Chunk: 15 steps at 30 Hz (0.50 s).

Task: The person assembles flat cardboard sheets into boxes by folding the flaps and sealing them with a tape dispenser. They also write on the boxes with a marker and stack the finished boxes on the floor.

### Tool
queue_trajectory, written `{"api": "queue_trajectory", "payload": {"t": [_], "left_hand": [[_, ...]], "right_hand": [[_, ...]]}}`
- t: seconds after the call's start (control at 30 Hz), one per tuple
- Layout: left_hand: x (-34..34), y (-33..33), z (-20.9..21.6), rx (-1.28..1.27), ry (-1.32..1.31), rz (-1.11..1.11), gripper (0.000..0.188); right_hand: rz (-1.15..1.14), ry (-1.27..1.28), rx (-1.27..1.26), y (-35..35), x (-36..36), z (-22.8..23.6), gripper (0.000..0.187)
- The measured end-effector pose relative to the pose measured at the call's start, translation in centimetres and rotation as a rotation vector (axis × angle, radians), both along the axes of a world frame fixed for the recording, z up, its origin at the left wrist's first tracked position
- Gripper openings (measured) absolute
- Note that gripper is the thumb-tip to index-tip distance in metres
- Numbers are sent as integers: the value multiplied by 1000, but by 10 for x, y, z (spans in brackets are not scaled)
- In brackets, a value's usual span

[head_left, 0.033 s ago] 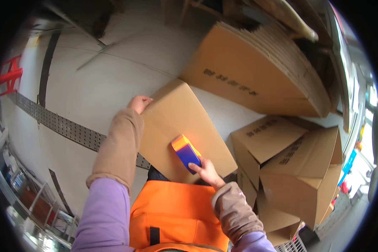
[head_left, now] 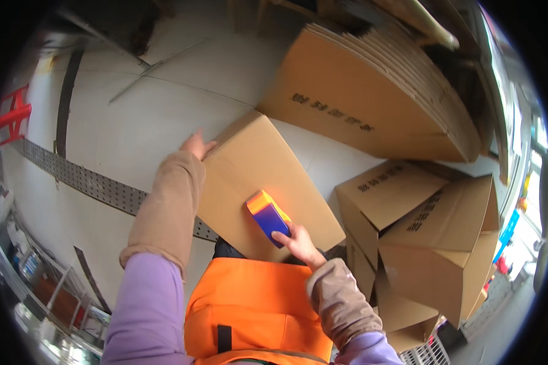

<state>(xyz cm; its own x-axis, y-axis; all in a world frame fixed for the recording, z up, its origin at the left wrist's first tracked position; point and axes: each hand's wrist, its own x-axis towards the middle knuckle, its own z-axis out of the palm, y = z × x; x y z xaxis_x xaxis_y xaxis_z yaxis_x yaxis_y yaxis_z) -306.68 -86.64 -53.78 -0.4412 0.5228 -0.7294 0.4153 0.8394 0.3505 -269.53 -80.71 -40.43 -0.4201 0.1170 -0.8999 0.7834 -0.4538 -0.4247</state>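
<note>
In front of me stands a plain brown cardboard box (head_left: 268,164), its corner turned toward the far side. My left hand (head_left: 195,146) is at the box's far left edge, its fingers apart and slightly blurred; one fingertip lies against or very near the cardboard. My right hand (head_left: 299,244) is closed around the lower end of a blue and orange tape dispenser (head_left: 266,220). The dispenser is tilted up to the left, over the near part of the box. Whether it touches the cardboard I cannot tell.
A stack of flattened cartons (head_left: 359,97) leans at the far right. Several folded, partly opened cartons (head_left: 429,249) lie at my right. A perforated metal strip (head_left: 97,179) runs across the floor on the left, and a red stool (head_left: 12,115) stands at the far left.
My left hand's fingers have spread and lifted somewhat from the box edge, one now pointing away from it. The right hand keeps its hold on the tape dispenser.
</note>
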Motion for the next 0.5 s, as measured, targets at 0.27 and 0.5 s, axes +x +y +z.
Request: {"api": "queue_trajectory", "payload": {"t": [0.27,0.5], "left_hand": [[70,6,47,-28,127,58,83],[65,9,15,-111,433,-54,94]], "right_hand": [[126,84,188,1,-29,16,42],[78,76,402,-46,127,33,45]]}}
